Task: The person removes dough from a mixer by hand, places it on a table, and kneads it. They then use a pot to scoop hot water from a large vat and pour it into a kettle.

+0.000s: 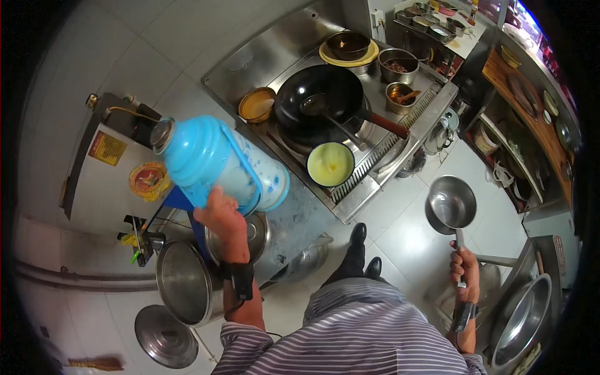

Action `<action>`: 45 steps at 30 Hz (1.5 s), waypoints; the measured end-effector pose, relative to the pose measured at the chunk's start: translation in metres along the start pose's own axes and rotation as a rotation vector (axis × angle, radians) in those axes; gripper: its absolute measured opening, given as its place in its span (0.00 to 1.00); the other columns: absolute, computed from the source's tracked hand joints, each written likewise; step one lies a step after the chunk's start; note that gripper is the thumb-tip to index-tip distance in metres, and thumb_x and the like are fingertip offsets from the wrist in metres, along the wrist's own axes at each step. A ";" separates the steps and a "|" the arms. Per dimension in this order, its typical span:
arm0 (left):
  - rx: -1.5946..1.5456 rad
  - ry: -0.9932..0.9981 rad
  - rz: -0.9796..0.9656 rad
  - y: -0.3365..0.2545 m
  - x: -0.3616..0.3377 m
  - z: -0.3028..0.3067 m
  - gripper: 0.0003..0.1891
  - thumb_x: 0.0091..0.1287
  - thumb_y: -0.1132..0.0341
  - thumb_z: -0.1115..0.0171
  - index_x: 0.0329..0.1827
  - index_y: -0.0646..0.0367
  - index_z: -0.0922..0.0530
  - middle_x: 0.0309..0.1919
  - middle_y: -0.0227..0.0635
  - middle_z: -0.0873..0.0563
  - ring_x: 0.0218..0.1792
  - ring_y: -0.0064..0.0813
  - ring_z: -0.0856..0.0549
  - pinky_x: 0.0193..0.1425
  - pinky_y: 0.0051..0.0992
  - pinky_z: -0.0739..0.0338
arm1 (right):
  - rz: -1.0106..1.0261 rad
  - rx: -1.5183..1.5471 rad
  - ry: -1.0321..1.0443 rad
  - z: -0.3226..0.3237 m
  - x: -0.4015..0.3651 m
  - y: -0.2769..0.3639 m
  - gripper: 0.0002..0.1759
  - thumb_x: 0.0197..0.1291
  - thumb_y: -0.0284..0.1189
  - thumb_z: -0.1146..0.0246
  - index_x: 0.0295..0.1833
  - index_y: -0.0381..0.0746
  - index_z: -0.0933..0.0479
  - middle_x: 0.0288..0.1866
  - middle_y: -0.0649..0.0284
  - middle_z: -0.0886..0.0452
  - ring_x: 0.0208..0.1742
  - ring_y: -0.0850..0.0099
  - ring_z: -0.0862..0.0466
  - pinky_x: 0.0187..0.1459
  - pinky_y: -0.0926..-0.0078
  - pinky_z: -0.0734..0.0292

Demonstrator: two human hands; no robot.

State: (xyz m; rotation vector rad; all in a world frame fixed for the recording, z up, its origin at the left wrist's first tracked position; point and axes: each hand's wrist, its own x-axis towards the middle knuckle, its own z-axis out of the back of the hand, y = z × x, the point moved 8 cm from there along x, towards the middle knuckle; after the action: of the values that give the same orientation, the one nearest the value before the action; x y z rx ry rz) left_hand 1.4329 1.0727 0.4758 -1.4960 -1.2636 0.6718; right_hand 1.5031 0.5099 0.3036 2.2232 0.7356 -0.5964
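Fingers of the left hand (pixel 226 222): closed on the near side of the blue flask (pixel 199 150); exact hold partly hidden. The flask lies just beyond them, its long axis slanting in view from base at right to neck at upper left. Fingers of the right hand (pixel 465 270): wrapped around the handle (pixel 460 240) of the saucepan (pixel 451 203), well apart from the flask.

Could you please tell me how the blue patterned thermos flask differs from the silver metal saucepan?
The flask is tall, tilted and blue-patterned; the saucepan is short, plain silver and open-mouthed. The flask has a looped handle, the saucepan a straight handle. Both are being held.
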 end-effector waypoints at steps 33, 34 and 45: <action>0.239 -0.342 -0.076 0.197 0.094 0.000 0.14 0.57 0.63 0.33 0.23 0.64 0.23 0.18 0.32 0.24 0.19 0.26 0.27 0.26 0.27 0.31 | 0.238 0.055 -0.160 -0.035 0.088 0.141 0.16 0.71 0.31 0.50 0.58 0.33 0.34 0.23 0.74 0.36 0.13 0.87 0.37 0.09 0.88 0.39; 0.371 -0.303 -0.032 0.200 0.094 0.002 0.16 0.59 0.60 0.34 0.22 0.64 0.23 0.18 0.33 0.24 0.20 0.28 0.26 0.29 0.29 0.29 | 0.256 0.047 -0.134 -0.036 0.090 0.147 0.16 0.70 0.31 0.49 0.58 0.33 0.33 0.23 0.75 0.37 0.13 0.88 0.38 0.09 0.89 0.40; 0.740 -0.176 -0.396 0.161 0.018 0.031 0.23 0.67 0.52 0.42 0.46 0.69 0.20 0.41 0.45 0.17 0.41 0.35 0.19 0.44 0.33 0.24 | 0.324 0.120 -0.095 0.062 0.106 0.242 0.15 0.71 0.31 0.48 0.57 0.33 0.32 0.23 0.76 0.40 0.15 0.89 0.42 0.11 0.91 0.46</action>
State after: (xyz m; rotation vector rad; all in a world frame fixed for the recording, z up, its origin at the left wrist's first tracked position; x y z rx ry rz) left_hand 1.4700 1.1120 0.3200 -0.5744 -1.2050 0.8862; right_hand 1.7267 0.3564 0.3164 2.3400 0.2874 -0.5906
